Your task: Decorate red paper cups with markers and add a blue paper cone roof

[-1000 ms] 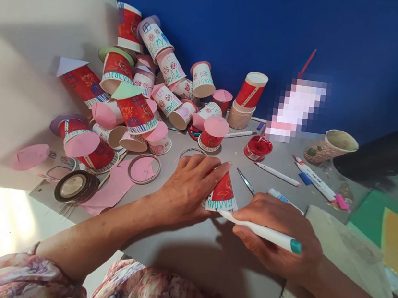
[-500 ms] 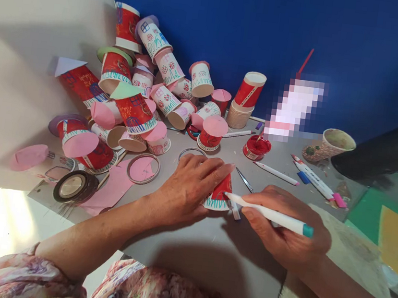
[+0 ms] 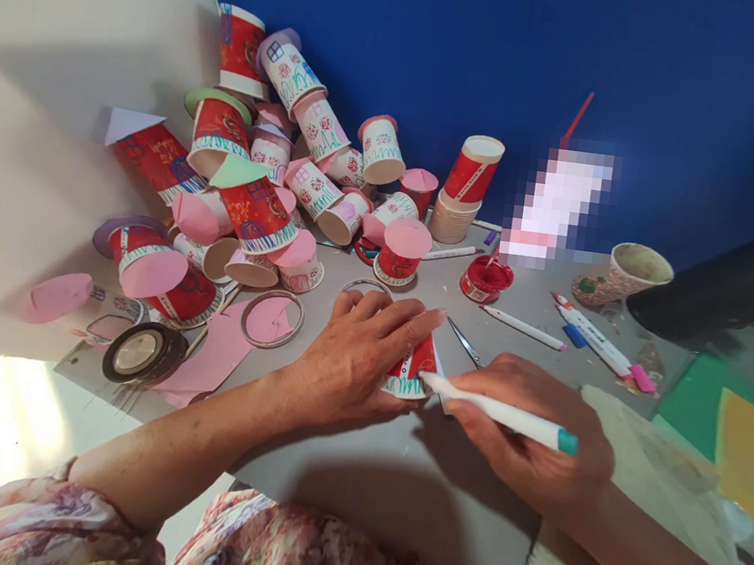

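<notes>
Under the fingers of my left hand (image 3: pixel 361 354) is a red and white paper cup (image 3: pixel 415 374), held against the table with its white rim toward me. Teal zigzag lines run along that rim. My right hand (image 3: pixel 537 431) grips a white marker (image 3: pixel 505 413) with a teal end, and its tip touches the cup near the teal lines. Part of the cup is hidden by my left hand. Just beyond the cup lie small metal scissors or tweezers (image 3: pixel 463 341); which of the two I cannot tell.
Decorated cups (image 3: pixel 255 208) are piled at the left back. Black tape (image 3: pixel 143 355) and pink paper (image 3: pixel 220 355) lie front left. Stacked cups (image 3: pixel 455 219), a red paint pot (image 3: pixel 486 279), markers (image 3: pixel 593 341) and a patterned cup (image 3: pixel 629 272) stand or lie beyond my right hand.
My right hand and the marker have moved slightly left along the cup's rim. The cup has turned a little, showing a white strip on its red side. My left hand has barely moved.
</notes>
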A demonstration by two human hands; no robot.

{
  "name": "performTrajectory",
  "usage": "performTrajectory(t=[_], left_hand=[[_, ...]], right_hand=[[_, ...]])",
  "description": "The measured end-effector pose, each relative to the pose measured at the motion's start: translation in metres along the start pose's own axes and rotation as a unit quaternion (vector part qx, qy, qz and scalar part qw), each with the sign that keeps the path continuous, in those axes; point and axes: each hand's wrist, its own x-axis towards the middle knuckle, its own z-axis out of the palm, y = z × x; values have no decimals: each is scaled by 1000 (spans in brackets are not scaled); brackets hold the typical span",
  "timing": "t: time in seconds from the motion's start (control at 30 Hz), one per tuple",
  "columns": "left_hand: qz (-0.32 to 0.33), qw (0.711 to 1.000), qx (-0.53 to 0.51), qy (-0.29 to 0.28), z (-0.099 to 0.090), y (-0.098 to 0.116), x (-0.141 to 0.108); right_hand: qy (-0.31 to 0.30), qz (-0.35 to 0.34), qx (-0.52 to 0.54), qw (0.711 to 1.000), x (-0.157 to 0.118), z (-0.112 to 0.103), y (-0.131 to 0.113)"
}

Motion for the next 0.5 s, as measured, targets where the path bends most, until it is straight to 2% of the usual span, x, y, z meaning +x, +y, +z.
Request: performTrajectory(t=[0.07, 0.17, 0.33, 0.5], left_hand=[[-1, 1000, -1, 2, 0, 0, 0], [-9, 1000, -3, 3, 1, -1, 0], [-16, 1000, -3, 20, 2, -1, 0], [-6, 1000, -2, 30, 2, 0, -2]], right_hand=[[31, 19, -25, 999, -2, 0, 1], [36, 14, -25, 999, -3, -1, 2], [-14, -18, 45, 999, 2, -2, 0], [-54, -41, 60, 996, 2, 0, -1]])
